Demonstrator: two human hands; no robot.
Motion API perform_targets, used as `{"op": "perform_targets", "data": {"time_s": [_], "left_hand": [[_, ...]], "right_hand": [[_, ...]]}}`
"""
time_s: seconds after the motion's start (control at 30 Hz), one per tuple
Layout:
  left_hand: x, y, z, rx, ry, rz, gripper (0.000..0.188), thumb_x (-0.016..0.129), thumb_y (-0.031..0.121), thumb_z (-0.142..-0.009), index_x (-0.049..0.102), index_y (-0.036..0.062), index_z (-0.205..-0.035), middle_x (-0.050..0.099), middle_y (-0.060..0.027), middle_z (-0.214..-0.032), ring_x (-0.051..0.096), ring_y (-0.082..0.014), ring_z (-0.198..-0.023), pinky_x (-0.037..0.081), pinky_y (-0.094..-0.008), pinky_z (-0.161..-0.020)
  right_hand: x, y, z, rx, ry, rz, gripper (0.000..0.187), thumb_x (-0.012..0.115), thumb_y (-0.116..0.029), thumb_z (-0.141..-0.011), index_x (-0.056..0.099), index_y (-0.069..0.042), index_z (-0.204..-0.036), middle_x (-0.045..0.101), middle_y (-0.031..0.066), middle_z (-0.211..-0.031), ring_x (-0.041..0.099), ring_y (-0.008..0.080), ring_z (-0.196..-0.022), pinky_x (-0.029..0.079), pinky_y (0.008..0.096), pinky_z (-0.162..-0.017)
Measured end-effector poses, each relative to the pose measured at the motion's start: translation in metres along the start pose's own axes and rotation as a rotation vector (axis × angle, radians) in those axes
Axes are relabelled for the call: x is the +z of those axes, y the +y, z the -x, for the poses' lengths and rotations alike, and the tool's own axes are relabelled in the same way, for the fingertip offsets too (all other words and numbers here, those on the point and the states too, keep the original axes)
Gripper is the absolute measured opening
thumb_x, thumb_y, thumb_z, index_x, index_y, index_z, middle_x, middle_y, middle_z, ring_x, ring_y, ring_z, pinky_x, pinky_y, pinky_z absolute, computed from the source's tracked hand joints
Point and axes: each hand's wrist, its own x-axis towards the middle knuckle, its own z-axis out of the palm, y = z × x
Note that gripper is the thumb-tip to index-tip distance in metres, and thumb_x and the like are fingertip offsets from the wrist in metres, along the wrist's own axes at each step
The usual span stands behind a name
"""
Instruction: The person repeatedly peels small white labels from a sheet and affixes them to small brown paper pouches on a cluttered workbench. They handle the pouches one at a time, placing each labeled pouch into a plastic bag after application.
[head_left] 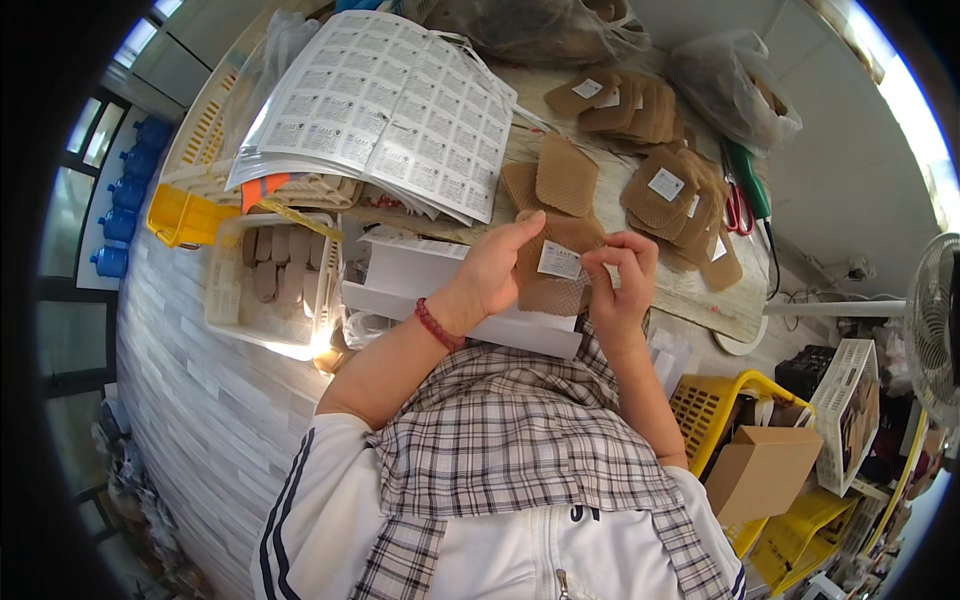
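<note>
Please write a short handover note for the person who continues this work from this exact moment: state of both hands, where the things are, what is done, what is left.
Left hand: grip on the left edge of a brown mesh pad, thumb on top.
Right hand: fingertips press the white label on that pad.
Things: label sheets at upper left of the table; bare pads just beyond the hands; red-handled scissors at right.
Done: labelled pads piled at upper right.
Left: finish pressing this label, then the bare pads.
</note>
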Motion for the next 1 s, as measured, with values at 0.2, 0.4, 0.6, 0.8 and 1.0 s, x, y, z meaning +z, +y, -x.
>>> {"op": "perform_targets", "data": {"time_s": [0.2,0.4,0.6,0.8,1.0], "left_hand": [[-0.025,0.011,-0.016,0.033,0.09,0.113,0.036,0.048,0.024,-0.105,0.054,-0.0033,-0.128,0.063,-0.0148,-0.126,0.063,-0.0265,-0.115,0.052,-0.0411,-0.101],[-0.01,0.011,-0.008,-0.058,-0.076,0.025,0.038,0.051,0.03,-0.105,0.057,-0.0012,-0.125,0.065,-0.0118,-0.123,0.064,-0.0224,-0.113,0.053,-0.0378,-0.098],[-0.013,0.007,-0.011,-0.073,-0.078,-0.015,0.036,0.054,0.033,-0.104,0.057,0.0019,-0.122,0.065,-0.0076,-0.119,0.065,-0.0184,-0.108,0.053,-0.0349,-0.094],[-0.009,0.007,-0.008,-0.063,-0.083,0.003,0.037,0.053,0.034,-0.104,0.057,0.002,-0.122,0.065,-0.0073,-0.117,0.065,-0.0185,-0.108,0.053,-0.0352,-0.094],[-0.007,0.008,-0.008,-0.06,-0.067,0.023,0.038,0.053,0.034,-0.104,0.056,0.0012,-0.123,0.065,-0.0077,-0.117,0.065,-0.019,-0.108,0.053,-0.0357,-0.095]], "right_hand": [[-0.014,-0.018,0.012,-0.008,0.106,-0.262,0.008,0.067,0.001,-0.088,0.06,-0.003,-0.088,0.06,0.008,-0.103,0.055,0.022,-0.097,0.046,0.032,-0.087],[-0.009,-0.011,-0.01,0.517,-0.16,-0.604,0.005,0.061,-0.003,-0.098,0.056,-0.002,-0.097,0.057,-0.0004,-0.087,0.051,0.0067,-0.078,0.044,0.0214,-0.072],[0.002,-0.001,-0.01,0.59,-0.186,-0.529,0.005,0.061,-0.004,-0.098,0.057,-0.001,-0.098,0.056,-0.0029,-0.083,0.049,0.0055,-0.076,0.043,0.021,-0.068],[0.005,-0.002,-0.011,0.583,-0.162,-0.466,0.005,0.062,-0.004,-0.097,0.058,-0.001,-0.098,0.058,-0.0022,-0.085,0.051,0.0055,-0.078,0.044,0.0213,-0.07],[0.006,-0.005,-0.014,0.535,-0.135,-0.379,0.006,0.064,-0.003,-0.095,0.059,-0.001,-0.097,0.061,-0.0003,-0.084,0.055,0.0066,-0.077,0.047,0.0228,-0.07]]}}
